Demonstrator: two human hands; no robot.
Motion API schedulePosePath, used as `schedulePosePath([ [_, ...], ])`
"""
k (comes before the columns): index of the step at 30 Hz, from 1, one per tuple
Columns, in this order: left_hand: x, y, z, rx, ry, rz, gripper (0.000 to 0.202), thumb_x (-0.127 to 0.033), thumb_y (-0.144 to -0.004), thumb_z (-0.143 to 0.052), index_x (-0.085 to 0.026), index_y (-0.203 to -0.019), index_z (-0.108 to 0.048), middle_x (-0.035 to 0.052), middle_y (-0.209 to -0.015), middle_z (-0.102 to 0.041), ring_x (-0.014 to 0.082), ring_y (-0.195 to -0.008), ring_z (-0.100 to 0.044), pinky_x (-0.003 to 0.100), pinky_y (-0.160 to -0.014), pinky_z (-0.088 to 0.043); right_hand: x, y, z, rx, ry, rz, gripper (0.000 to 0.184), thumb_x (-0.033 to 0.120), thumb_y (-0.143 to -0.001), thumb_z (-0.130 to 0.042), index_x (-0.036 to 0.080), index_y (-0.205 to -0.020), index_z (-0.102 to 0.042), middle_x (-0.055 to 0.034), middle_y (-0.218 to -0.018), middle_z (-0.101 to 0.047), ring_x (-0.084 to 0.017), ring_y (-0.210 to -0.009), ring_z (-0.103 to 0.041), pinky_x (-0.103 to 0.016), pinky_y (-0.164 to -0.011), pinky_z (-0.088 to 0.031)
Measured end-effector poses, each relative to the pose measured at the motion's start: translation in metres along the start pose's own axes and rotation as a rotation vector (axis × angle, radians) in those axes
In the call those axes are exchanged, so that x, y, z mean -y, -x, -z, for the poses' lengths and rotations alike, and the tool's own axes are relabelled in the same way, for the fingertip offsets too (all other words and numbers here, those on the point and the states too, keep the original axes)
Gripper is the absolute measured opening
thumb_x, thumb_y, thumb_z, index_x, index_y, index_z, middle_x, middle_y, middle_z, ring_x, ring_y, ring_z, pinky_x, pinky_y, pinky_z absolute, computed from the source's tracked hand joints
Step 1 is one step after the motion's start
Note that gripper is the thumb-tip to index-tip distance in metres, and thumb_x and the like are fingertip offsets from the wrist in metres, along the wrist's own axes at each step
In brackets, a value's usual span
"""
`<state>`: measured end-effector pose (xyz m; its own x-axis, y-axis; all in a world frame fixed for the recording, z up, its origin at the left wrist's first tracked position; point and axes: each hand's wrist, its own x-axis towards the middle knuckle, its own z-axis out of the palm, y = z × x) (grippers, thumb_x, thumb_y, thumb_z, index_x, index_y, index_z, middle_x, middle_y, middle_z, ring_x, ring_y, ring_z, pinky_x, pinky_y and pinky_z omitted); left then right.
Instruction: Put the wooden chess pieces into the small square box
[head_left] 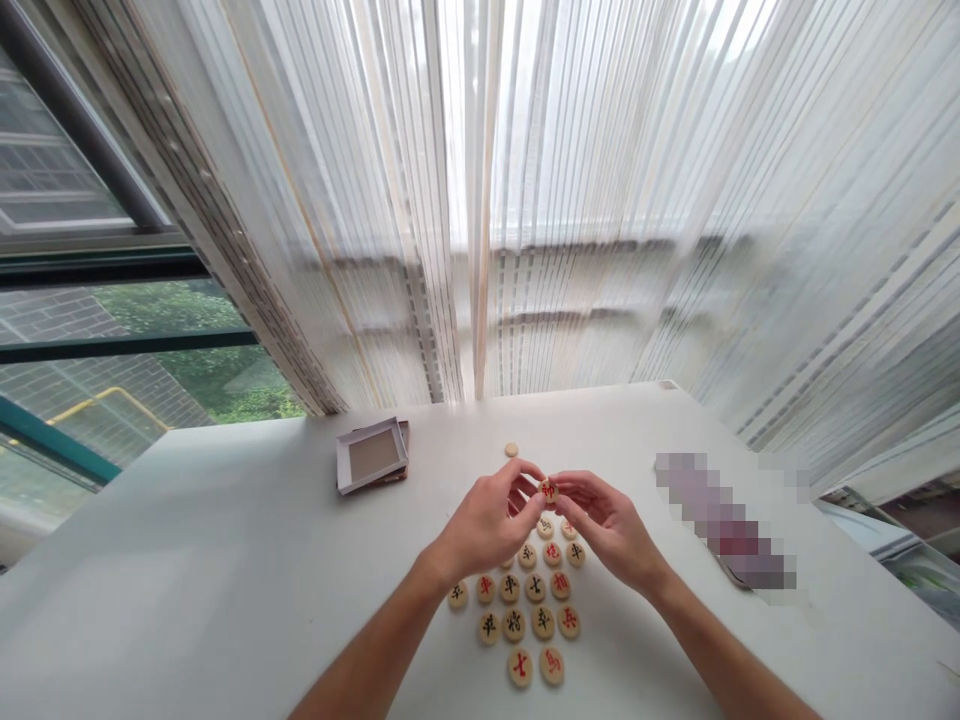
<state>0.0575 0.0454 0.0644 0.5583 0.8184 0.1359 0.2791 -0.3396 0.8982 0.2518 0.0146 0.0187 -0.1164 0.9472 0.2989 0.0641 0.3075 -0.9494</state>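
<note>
Our left hand [491,517] and right hand [611,520] pinched a round piece [549,491] (its red mark showed) by the far end of the laid-out pieces [513,625]; we seemed to be lining it up, and next probably needed to let go gently

The left hand [491,512] and the right hand [609,525] pinch 1 round game piece [549,491] with a red character between their fingertips. Under and below them, rows of wooden discs [535,587], marked in red or black, lie on a white worktop [225,560]; the nearest row has 2. A blank disc [511,450] sits beyond the hands, a shallow box [373,455] at left, striped curtains [570,200] behind.
</note>
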Motion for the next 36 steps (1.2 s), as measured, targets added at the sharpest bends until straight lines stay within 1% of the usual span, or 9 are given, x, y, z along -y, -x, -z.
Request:
schedulePosePath([
  [4, 0.0028, 0.0001, -0.0008, -0.004, -0.002, 0.011, 0.019, -0.034, -0.097, -0.054, -0.021, -0.108, -0.060, 0.0050, -0.087, -0.073, 0.0178, -0.077, -0.070, 0.026, -0.067, -0.054, -0.0014, 0.0005, -0.0007, 0.003, -0.008, -0.003, 0.022, 0.035, -0.094, -0.065, 0.023, -0.112, -0.068, -0.0081, -0.110, -0.073, -0.024, -0.100, -0.072, -0.040, -0.091, -0.061],
  [8, 0.0041, 0.0001, -0.0007, -0.015, 0.010, 0.033, 0.020, -0.037, -0.099, -0.050, -0.021, -0.105, -0.062, 0.0046, -0.087, -0.074, 0.0166, -0.071, -0.070, 0.026, -0.064, -0.053, -0.0008, 0.0008, -0.0020, 0.021, -0.018, -0.007, 0.022, 0.035, -0.094, -0.065, 0.023, -0.113, -0.067, -0.0082, -0.110, -0.073, -0.024, -0.102, -0.072, -0.040, -0.091, -0.060],
  [13, 0.0045, -0.0010, -0.0007, -0.016, 0.017, 0.034, 0.023, -0.037, -0.099, -0.048, -0.021, -0.108, -0.062, 0.0048, -0.086, -0.074, 0.0166, -0.070, -0.070, 0.026, -0.064, -0.053, 0.0005, 0.0003, -0.0022, 0.024, -0.001, -0.008, 0.020, 0.034, -0.095, -0.064, 0.024, -0.113, -0.067, -0.0073, -0.109, -0.073, -0.024, -0.101, -0.072, -0.038, -0.091, -0.060],
  [17, 0.0063, -0.0008, -0.0013, -0.012, 0.012, 0.024, 0.021, -0.036, -0.098, -0.052, -0.020, -0.107, -0.062, 0.0056, -0.085, -0.073, 0.0174, -0.073, -0.070, 0.026, -0.064, -0.053, -0.0006, 0.0005, -0.0022, 0.010, 0.002, 0.006, 0.021, 0.035, -0.095, -0.065, 0.024, -0.112, -0.068, -0.0073, -0.110, -0.073, -0.023, -0.102, -0.072, -0.038, -0.092, -0.060],
  [21, 0.0057, 0.0000, -0.0005, -0.007, -0.014, 0.012, 0.021, -0.036, -0.095, -0.056, -0.020, -0.109, -0.061, 0.0055, -0.087, -0.073, 0.0185, -0.079, -0.070, 0.026, -0.068, -0.054, -0.0018, 0.0009, -0.0016, 0.004, 0.013, 0.007, 0.021, 0.035, -0.094, -0.065, 0.024, -0.112, -0.067, -0.0069, -0.108, -0.073, -0.023, -0.103, -0.070, -0.038, -0.092, -0.060],
  [27, 0.0049, 0.0000, -0.0015, -0.010, -0.022, 0.012, 0.022, -0.037, -0.093, -0.060, -0.021, -0.108, -0.061, 0.0056, -0.091, -0.073, 0.0187, -0.081, -0.070, 0.027, -0.070, -0.054, 0.0005, 0.0004, -0.0005, 0.014, 0.043, 0.001, 0.022, 0.034, -0.094, -0.064, 0.024, -0.114, -0.066, -0.0072, -0.109, -0.072, -0.022, -0.102, -0.070, -0.038, -0.093, -0.059],
  [31, 0.0071, -0.0006, -0.0054, -0.042, -0.025, 0.030, 0.020, -0.038, -0.093, -0.060, -0.021, -0.103, -0.061, 0.0044, -0.086, -0.073, 0.0185, -0.079, -0.070, 0.027, -0.068, -0.054, 0.0020, 0.0011, -0.0016, 0.008, 0.061, 0.017, 0.021, 0.034, -0.094, -0.065, 0.023, -0.111, -0.067, -0.0065, -0.108, -0.072, -0.022, -0.099, -0.070, -0.036, -0.090, -0.059],
  [36, 0.0075, -0.0014, -0.0082, -0.075, -0.028, 0.046, 0.020, -0.041, -0.096, -0.055, -0.022, -0.097, -0.061, 0.0027, -0.079, -0.073, 0.0178, -0.072, -0.069, 0.026, -0.064, -0.052, 0.0027, 0.0025, -0.0040, 0.012, 0.090, 0.038, 0.022, 0.034, -0.092, -0.067, 0.024, -0.111, -0.066, -0.0060, -0.103, -0.072, -0.022, -0.092, -0.070, -0.038, -0.085, -0.060],
])
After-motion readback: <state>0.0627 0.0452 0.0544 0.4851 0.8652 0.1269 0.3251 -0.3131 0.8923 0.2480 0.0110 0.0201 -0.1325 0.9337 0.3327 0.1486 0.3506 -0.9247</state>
